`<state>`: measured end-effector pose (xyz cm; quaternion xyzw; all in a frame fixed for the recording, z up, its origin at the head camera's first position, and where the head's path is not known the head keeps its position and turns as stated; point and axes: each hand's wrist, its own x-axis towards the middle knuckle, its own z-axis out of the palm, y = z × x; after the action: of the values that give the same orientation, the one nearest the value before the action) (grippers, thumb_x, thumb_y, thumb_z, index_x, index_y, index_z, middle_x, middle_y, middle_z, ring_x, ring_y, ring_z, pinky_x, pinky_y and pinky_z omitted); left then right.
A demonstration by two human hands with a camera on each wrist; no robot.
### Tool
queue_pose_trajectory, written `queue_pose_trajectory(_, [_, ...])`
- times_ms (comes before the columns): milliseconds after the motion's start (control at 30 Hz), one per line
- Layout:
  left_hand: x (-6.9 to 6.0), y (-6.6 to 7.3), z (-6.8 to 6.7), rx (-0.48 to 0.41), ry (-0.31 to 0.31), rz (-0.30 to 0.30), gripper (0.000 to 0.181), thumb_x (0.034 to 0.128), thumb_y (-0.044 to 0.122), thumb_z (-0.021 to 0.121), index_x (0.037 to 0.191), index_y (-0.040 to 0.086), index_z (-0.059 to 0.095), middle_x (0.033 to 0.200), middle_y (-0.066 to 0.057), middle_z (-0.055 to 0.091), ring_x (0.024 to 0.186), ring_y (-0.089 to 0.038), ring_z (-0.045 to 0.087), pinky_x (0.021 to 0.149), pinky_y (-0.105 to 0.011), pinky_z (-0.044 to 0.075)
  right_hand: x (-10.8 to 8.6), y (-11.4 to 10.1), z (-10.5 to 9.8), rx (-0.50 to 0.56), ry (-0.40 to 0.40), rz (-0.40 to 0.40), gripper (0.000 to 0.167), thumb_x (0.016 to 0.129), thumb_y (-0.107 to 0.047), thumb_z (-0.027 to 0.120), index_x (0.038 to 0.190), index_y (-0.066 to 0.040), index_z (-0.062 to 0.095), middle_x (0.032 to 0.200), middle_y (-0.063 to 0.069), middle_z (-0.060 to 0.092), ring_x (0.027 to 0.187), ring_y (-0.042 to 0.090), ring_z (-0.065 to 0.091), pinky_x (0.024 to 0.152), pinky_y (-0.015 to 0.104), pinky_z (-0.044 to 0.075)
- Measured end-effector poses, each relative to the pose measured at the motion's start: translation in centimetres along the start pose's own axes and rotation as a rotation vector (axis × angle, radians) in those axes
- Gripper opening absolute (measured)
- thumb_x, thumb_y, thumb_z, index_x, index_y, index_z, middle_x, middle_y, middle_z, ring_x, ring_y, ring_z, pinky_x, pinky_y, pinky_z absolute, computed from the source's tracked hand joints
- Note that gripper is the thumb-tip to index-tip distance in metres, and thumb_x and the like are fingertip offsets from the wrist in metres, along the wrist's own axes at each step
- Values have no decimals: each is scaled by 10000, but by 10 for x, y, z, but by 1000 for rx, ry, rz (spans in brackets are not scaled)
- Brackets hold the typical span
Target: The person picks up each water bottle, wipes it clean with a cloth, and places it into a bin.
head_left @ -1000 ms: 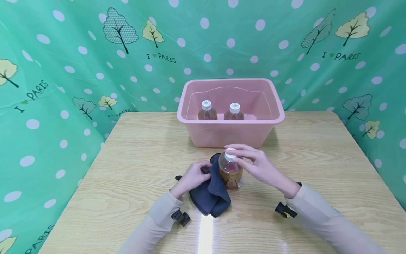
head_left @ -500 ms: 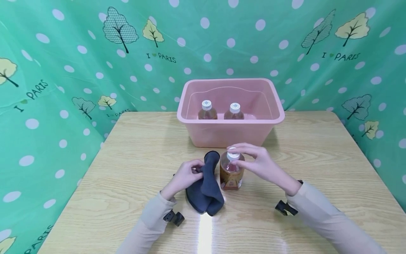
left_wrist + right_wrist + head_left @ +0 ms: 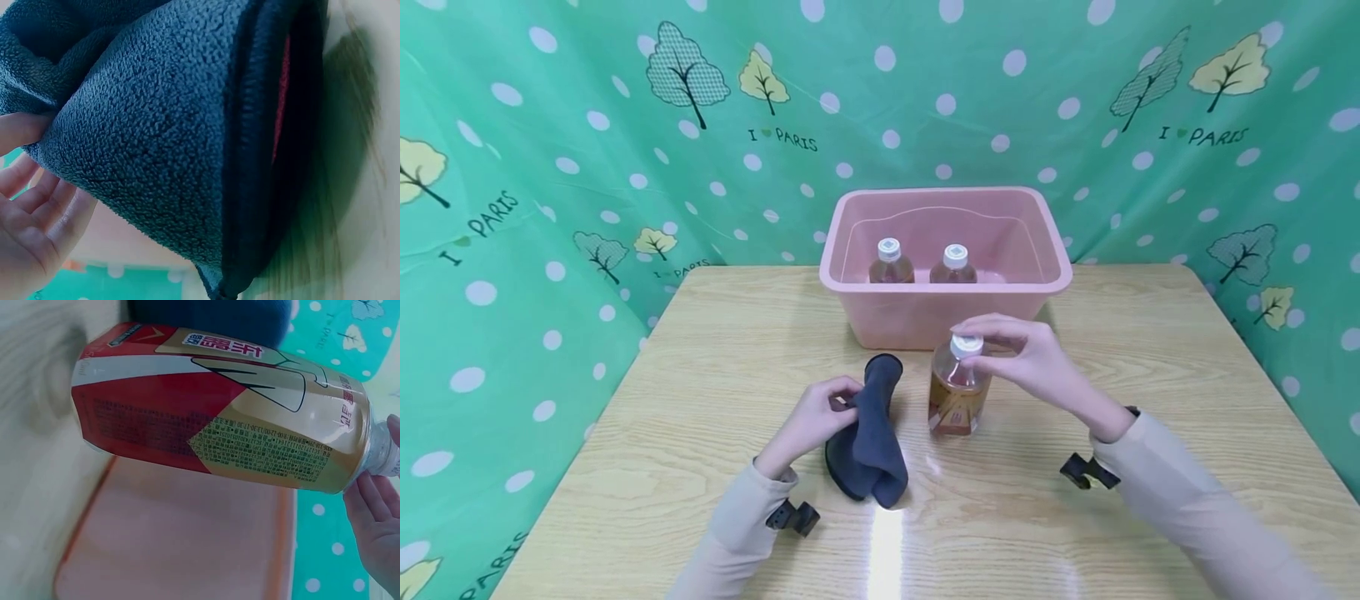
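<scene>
A dark blue-grey fleecy cloth with a bound edge stands bunched on the wooden table. My left hand pinches a fold of it between thumb and fingers. The left wrist view shows the cloth close up, with a strip of red inside its rim. To the right, my right hand holds a bottle of amber drink by its white cap. Red and gold label printing covers the bottle in the right wrist view. Whether its base touches the table cannot be told.
Behind the hands stands a pink plastic bin. Inside it are two white-capped bottles, one on the left and one nearer the middle. A green dotted curtain closes off the back and sides of the wooden table.
My left hand has drawn the cloth leftward, away from the bottle. My right hand has shifted the bottle slightly right and toward the bin, so a gap now separates cloth and bottle.
</scene>
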<state>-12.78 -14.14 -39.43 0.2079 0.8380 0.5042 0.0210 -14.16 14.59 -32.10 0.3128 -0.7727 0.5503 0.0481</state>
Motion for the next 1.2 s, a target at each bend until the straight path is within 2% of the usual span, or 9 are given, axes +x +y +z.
queue_pose_trajectory(167, [-3, 1, -7, -1, 12, 5, 153, 733, -66, 572, 871, -22, 623, 877, -127, 615, 737, -103, 556, 640, -254, 489, 9, -10, -15, 29, 0, 74, 337, 737, -19, 673, 1068, 5, 612, 1059, 77, 618, 986, 92, 571, 826, 246, 454])
queue_pose_trajectory(333, [-7, 3, -14, -4, 17, -29, 149, 744, -66, 575, 872, -11, 628, 869, -105, 615, 749, -84, 546, 649, -251, 484, 20, -20, -30, 61, 25, 73, 341, 725, 7, 675, 1059, 29, 610, 1067, 37, 620, 987, 99, 574, 809, 228, 458])
queue_pose_trajectory(567, [-11, 2, -22, 3, 15, -73, 163, 744, -100, 552, 878, -37, 619, 883, -141, 606, 746, -162, 565, 652, -270, 490, 34, -35, -51, -27, 38, 119, 348, 750, -78, 676, 1087, -20, 612, 1005, -31, 643, 941, 96, 595, 787, 195, 459])
queue_pose_trajectory(767, [-16, 2, -31, -8, 29, -78, 156, 755, -56, 577, 894, -7, 629, 885, -112, 606, 705, -131, 572, 627, -255, 487, 44, -50, -69, -68, 57, 194, 350, 748, -126, 686, 1089, -75, 622, 971, -32, 654, 886, 105, 607, 708, 203, 484])
queue_pose_trajectory(900, [-18, 2, -37, -20, 34, -86, 153, 759, -44, 571, 893, 3, 627, 880, -117, 598, 642, -145, 582, 613, -264, 487, 52, -57, -81, -69, 79, 214, 356, 743, -121, 691, 1090, -83, 623, 920, -21, 664, 827, 115, 615, 699, 188, 473])
queue_pose_trajectory(1200, [-21, 2, -48, 13, 41, -90, 168, 757, -68, 548, 886, 7, 626, 888, -112, 602, 680, -162, 576, 632, -279, 485, 70, -74, -107, -44, 111, 254, 370, 764, -119, 672, 1127, -107, 603, 921, -25, 664, 854, 114, 603, 742, 175, 445])
